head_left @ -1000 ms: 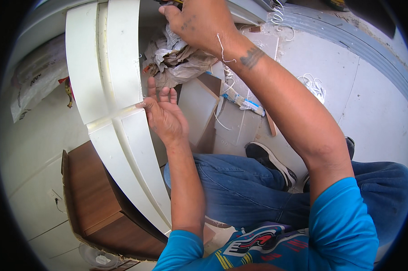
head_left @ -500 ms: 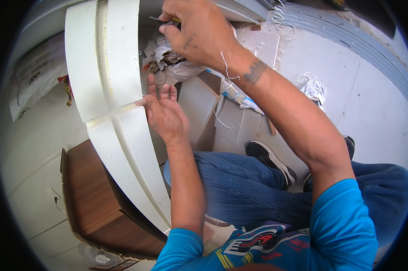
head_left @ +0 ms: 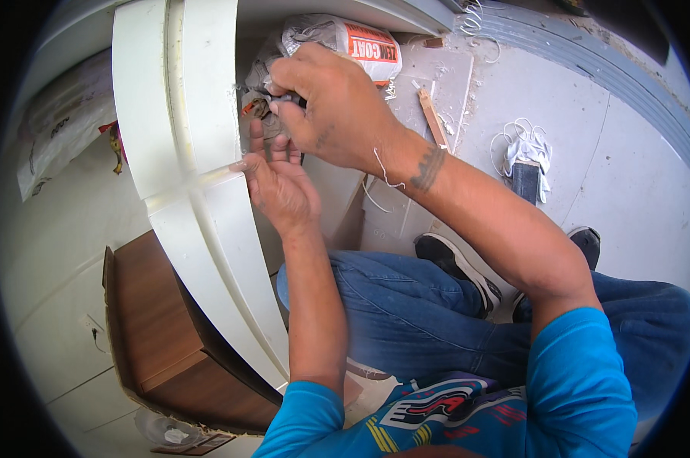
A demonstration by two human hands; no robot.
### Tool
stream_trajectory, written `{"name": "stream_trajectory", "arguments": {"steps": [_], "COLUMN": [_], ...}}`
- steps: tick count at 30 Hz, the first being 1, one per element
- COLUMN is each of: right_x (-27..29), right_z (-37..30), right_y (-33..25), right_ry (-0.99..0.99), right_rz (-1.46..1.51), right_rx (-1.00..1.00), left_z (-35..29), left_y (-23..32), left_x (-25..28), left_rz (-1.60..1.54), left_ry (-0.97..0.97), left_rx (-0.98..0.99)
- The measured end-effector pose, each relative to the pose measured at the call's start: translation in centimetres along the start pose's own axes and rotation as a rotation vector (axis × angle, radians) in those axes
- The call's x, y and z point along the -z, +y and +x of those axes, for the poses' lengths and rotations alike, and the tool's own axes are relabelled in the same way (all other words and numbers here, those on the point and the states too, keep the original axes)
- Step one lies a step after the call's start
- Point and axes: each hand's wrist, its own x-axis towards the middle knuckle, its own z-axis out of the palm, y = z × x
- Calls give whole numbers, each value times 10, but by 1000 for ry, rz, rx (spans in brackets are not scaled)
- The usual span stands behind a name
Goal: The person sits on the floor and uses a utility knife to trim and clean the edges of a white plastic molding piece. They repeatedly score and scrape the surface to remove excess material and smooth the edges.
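A long white panel [head_left: 211, 99], with grooves running along and across it, stands at my left. My right hand [head_left: 326, 107] is closed round a small dark knife-like tool [head_left: 280, 98], its narrow tip at the panel's right edge. That edge looks rough, with white bits on it. Just below, my left hand [head_left: 284, 191] has its fingers spread and its thumb against the edge by the cross groove. A thin white shaving [head_left: 387, 169] hangs on my right wrist. My right fingers partly hide the tool.
Crumpled paper and a white-and-orange bag [head_left: 372, 49] lie beyond my hands. A wood strip [head_left: 433, 118], white shavings and a white cloth with a dark block [head_left: 525, 179] are on the floor at right. A brown wooden cabinet [head_left: 158, 305] stands at lower left.
My right hand has come down along the panel's edge with the tool, closer to my left hand. The bag and wood strip behind it now show. My left hand stays in place.
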Motion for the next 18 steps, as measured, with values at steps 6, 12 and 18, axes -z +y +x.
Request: {"name": "stream_trajectory", "arguments": {"steps": [6,12,18], "right_x": [-7,-11,-14], "right_z": [-22,-32,-45], "right_y": [-11,-20,-26], "right_ry": [-12,-70,-128], "right_rz": [63,86,62], "right_rx": [-35,-64,-84], "left_z": [3,5,2], "left_y": [-2,-4,4], "left_x": [1,15,12], "left_rz": [-30,-89,-70], "left_ry": [-32,-19,-92], "left_rx": [-17,88,120]}}
